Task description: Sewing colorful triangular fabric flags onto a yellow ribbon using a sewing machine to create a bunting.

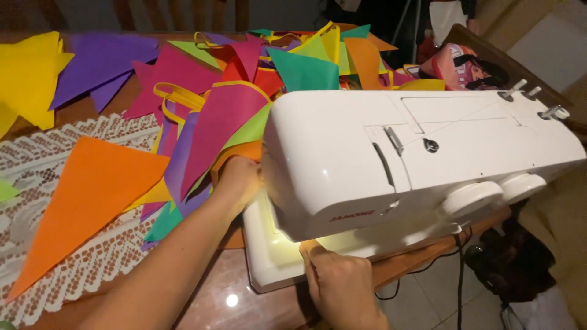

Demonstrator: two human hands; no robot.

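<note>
A white sewing machine stands on a brown table, its lamp lit over the bed. My left hand rests on an orange fabric piece right beside the machine's head. My right hand is at the front of the machine bed, fingers pinched on the orange fabric edge lying under the arm. The needle area is hidden by the machine's head.
A heap of coloured fabric triangles on yellow tape covers the table behind and to the left. A large orange triangle lies on a white lace runner. A black cable hangs off the right edge over a tiled floor.
</note>
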